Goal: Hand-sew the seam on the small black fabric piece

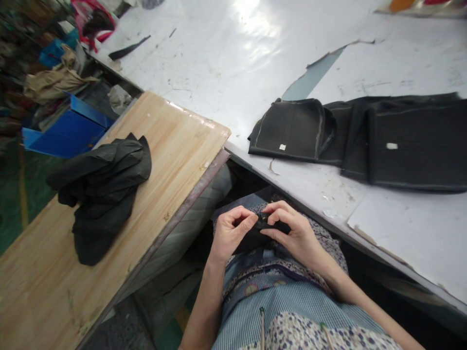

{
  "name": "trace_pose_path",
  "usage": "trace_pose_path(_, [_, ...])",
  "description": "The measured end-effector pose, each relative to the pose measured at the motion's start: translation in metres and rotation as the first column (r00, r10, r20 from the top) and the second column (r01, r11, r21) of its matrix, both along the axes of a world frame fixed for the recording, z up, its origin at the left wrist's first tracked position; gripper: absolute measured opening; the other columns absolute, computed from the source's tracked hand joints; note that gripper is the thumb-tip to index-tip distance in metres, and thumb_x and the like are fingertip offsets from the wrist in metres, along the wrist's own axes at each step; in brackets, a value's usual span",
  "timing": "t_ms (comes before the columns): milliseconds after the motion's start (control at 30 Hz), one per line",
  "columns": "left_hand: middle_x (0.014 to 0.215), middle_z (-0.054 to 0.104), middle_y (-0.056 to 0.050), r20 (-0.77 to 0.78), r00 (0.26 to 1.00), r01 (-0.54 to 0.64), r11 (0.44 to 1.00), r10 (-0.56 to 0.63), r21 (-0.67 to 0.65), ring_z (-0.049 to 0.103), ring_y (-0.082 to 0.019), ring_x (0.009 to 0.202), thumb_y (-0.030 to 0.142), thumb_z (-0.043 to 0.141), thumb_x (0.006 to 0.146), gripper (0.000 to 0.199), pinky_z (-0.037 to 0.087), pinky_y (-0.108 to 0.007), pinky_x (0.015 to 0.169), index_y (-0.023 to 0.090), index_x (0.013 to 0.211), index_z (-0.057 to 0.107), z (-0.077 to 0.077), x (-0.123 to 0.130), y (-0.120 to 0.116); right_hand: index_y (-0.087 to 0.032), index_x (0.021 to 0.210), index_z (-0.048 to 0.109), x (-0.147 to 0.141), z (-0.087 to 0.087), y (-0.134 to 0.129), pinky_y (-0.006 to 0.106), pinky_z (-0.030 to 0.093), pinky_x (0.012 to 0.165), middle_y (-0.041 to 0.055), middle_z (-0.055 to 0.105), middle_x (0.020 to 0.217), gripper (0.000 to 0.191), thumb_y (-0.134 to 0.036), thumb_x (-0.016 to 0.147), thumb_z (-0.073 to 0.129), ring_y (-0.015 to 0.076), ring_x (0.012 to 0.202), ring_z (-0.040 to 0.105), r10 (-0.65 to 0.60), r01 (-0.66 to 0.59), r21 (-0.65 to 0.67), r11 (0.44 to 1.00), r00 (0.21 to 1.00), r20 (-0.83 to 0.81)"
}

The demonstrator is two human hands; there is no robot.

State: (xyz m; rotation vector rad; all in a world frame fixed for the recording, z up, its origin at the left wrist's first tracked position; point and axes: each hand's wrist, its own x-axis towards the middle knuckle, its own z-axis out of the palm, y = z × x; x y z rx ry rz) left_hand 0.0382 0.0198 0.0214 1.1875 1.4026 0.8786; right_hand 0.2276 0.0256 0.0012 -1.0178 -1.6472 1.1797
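Observation:
Close to my lap, my left hand (233,233) pinches a piece of black fabric (251,239) between thumb and fingers. My right hand (292,231) grips the same fabric just beside it, thumb and fingertips curled in. Both sets of fingertips nearly meet at a small bunched part of the cloth. Most of the fabric hangs below and behind my hands, dark against my patterned apron (284,291), so its shape cannot be made out.
Folded black fabric pieces (416,146) with small white labels lie on the white table (226,73) ahead and right. A crumpled black cloth (105,189) rests on the wooden board (175,126) at left. Beyond it stands a blue box (69,126). The table edge runs just past my hands.

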Motion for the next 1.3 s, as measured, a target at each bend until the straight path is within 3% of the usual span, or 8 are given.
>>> trace_pose_path(200, [0.066, 0.055, 0.001, 0.041, 0.999, 0.003, 0.995, 0.002, -0.103, 0.043, -0.010, 0.058, 0.042, 0.072, 0.085, 0.027, 0.033, -0.021, 0.054, 0.016, 0.083, 0.071, 0.0038, 0.0011, -0.0001, -0.024, 0.085, 0.060, -0.0016, 0.0008, -0.0009, 0.034, 0.051, 0.086, 0.0052, 0.060, 0.108, 0.013, -0.018, 0.088, 0.071, 0.0204, 0.099, 0.062, -0.014, 0.014, 0.003, 1.000, 1.000, -0.018])
trace_pose_path(633, [0.056, 0.042, 0.005, -0.024, 1.000, 0.010, 0.990, -0.013, -0.139, 0.032, -0.007, 0.052, 0.044, 0.075, 0.081, 0.031, 0.024, -0.020, 0.049, 0.015, 0.075, 0.066, 0.0025, 0.0026, 0.0034, -0.024, 0.087, 0.062, -0.0028, -0.0053, -0.0026, 0.032, 0.051, 0.087, 0.0046, 0.059, 0.109, 0.014, -0.013, 0.088, 0.070, 0.0194, 0.100, 0.062, 0.032, -0.032, 0.046, 0.998, 0.999, 0.000])
trace_pose_path(1300, [0.060, 0.053, 0.004, 0.224, 0.974, 0.041, 0.966, 0.019, -0.257, 0.040, -0.005, 0.051, 0.038, 0.078, 0.075, 0.029, 0.029, -0.016, 0.048, 0.013, 0.079, 0.064, -0.0008, 0.0002, 0.0027, -0.021, 0.085, 0.061, -0.0029, -0.0027, -0.0021, 0.031, 0.051, 0.086, 0.0048, 0.061, 0.105, 0.017, -0.010, 0.083, 0.075, 0.0182, 0.095, 0.063, 0.027, -0.027, -0.009, 1.000, 0.998, -0.049])
